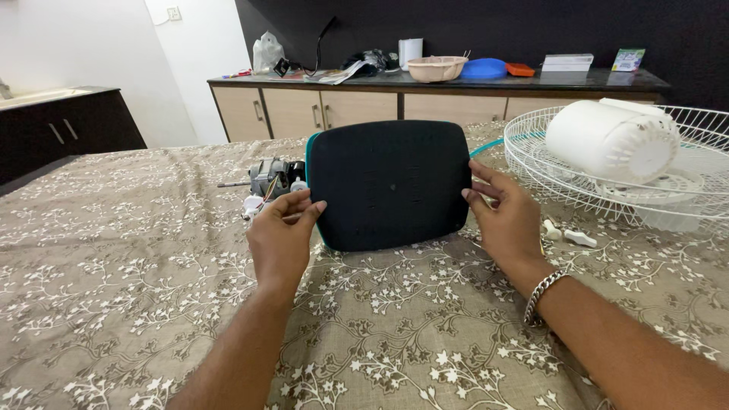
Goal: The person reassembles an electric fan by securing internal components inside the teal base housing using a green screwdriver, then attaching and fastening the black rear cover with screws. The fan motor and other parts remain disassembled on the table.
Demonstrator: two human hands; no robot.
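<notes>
Under me is a floral tan bedspread. I see my left hand and right hand, arms stretched forward, pinching the side edges of a dark rounded panel, standing upright on its lower edge between a motor and a white fan grille.

Bare forearms (silver chain bracelet)

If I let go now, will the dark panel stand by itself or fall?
The dark panel probably tips: it stands on one rounded edge between the left hand and the right hand. It looks stiff, unbent. The soft patterned cloth would likely cushion it.
</notes>
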